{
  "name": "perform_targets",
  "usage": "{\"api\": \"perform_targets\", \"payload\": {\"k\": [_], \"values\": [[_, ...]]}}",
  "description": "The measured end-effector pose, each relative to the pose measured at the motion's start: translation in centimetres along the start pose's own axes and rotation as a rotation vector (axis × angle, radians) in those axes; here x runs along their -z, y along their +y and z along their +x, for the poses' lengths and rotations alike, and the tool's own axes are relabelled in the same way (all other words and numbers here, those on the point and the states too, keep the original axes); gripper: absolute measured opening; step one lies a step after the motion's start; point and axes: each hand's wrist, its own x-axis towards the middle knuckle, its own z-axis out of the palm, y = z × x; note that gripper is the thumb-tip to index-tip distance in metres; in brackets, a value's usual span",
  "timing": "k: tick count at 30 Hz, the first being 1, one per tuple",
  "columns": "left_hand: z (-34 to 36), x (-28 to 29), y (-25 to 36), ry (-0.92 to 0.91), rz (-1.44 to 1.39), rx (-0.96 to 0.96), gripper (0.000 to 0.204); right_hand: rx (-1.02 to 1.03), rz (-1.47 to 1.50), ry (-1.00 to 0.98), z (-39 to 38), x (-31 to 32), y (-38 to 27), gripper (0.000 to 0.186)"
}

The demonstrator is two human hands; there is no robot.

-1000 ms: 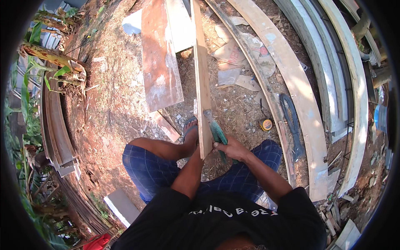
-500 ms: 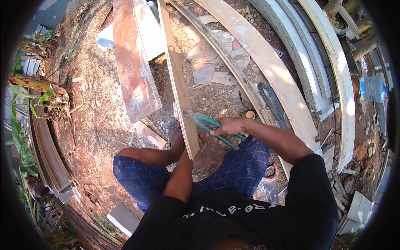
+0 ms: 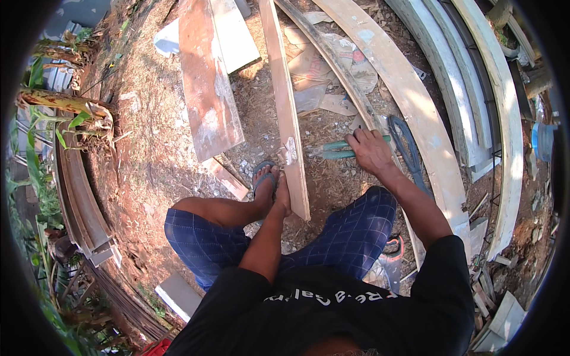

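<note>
A long narrow wooden plank [image 3: 286, 127] stands on edge between my legs, running away from me. A pale, splintered patch shows on its near part. My left hand [image 3: 284, 196] grips the plank's near end from the left side; some of its fingers are hidden. To the right of the plank, low over the ground, my right hand [image 3: 373, 152] is closed palm down around the green-handled pincers [image 3: 339, 154]. Their jaws point left toward the plank, apart from it.
A wide stained board [image 3: 208, 89] lies at the left, with a short wood offcut [image 3: 228, 179] near my sandalled foot. Long boards [image 3: 409, 89] stretch along the right, beside a dark looped strap [image 3: 404, 148]. A saw with an orange-edged handle [image 3: 392, 249] lies beside my right knee.
My right hand has drawn the pincers away from the plank, to the right and lower. The plank has turned, showing its splintered patch, and my left hand's grip shows more.
</note>
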Motion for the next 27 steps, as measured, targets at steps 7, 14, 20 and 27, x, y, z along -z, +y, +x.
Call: {"api": "perform_targets", "payload": {"k": [7, 14, 20, 27], "values": [[2.6, 0.6, -2.0, 0.096, 0.15, -0.108, 0.091, -0.168, 0.616, -0.417, -3.3, -7.8, 8.0, 0.031], [-1.8, -1.6, 0.1, -0.089, -0.016, -0.037, 0.086, -0.547, 0.848, -0.416, -16.7, -19.7, 7.8, 0.045], [-5.7, -3.3, 1.7, -0.178, -0.082, 0.026, 0.081, -0.67, 0.854, -0.073, -18.6, -15.0, 4.9, 0.057], [-10.9, -5.6, 4.0, -0.248, -0.096, 0.051, 0.059, -0.526, 0.739, 0.002, -16.3, -3.7, 4.5, 0.061]]}}
